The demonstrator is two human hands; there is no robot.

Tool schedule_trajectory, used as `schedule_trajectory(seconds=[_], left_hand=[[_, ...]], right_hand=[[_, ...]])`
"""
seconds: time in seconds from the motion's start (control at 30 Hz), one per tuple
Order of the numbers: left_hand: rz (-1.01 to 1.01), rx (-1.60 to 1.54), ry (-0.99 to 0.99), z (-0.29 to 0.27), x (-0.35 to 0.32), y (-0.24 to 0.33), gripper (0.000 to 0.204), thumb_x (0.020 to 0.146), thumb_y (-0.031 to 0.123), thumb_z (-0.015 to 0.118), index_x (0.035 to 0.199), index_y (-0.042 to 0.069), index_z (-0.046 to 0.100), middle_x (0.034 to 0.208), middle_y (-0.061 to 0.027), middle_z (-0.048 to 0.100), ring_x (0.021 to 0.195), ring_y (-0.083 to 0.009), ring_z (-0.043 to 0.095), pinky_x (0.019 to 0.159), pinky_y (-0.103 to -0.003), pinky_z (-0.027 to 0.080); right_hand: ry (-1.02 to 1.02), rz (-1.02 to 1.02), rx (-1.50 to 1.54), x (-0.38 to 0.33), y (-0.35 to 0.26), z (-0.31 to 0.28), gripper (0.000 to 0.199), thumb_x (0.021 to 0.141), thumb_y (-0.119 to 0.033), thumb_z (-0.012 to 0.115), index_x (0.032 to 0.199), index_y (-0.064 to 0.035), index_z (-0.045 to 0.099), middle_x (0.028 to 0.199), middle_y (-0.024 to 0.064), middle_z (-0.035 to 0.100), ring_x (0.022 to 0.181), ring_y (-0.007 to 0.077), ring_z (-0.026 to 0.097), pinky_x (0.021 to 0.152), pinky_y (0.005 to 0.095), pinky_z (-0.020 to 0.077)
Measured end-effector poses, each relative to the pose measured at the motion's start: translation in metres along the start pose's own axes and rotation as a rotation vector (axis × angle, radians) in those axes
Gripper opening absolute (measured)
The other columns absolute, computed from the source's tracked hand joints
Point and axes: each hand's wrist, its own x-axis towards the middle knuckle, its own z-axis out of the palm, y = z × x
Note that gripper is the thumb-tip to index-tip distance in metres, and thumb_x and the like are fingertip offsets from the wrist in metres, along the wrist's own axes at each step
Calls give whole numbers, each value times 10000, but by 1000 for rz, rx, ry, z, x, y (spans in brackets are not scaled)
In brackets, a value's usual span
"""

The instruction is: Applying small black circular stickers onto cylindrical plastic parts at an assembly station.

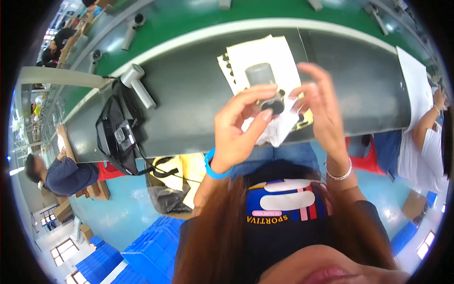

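Note:
My left hand (240, 124), with a blue wristband, is closed around a grey hair dryer (260, 74). Its round dark end (273, 107) faces up, beside my thumb. Just to the right is my right hand (323, 111), its fingers apart and somewhat blurred; I make out nothing held in it. Below both hands lies crumpled white material (274, 134), whether paper or film I cannot tell. Under the dryer are white sheets (283, 52) and a yellowish sheet of black round stickers (226, 66), partly covered.
Another grey hair dryer (142, 90) lies left on the dark bench (189, 80), near a black mesh bag (109, 128). One person (71, 170) works at the left, another (421, 151) at the right. Blue crates (153, 248) stand behind me.

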Motion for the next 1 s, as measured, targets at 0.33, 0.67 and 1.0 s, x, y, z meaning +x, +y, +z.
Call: schedule_trajectory(seconds=[0.33,0.67,1.0], left_hand=[[186,487,-54,-16,14,7,229,699,-2,743,914,64,696,1007,-40,629,715,-59,578,509,-167,430],[217,489,196,-95,164,-38,255,866,114,610,1078,-25,577,1063,-149,542,675,-199,615,612,-317,505],[125,1334,481,-150,263,-127,368,812,324,657,966,6,557,912,-195,597,886,-397,536,769,-473,423]], right_hand=[[-450,307,731,43,9,49,322,997,-232,402,1207,-8,500,1047,79,591,925,131,589,803,265,488],[-233,-284,-616,260,51,41,241,953,-181,421,1129,-78,550,842,148,631,785,263,631,701,357,490],[190,-565,-1011,334,123,12,506,900,-250,542,1359,-108,382,1094,264,553,961,448,551,810,479,454]])
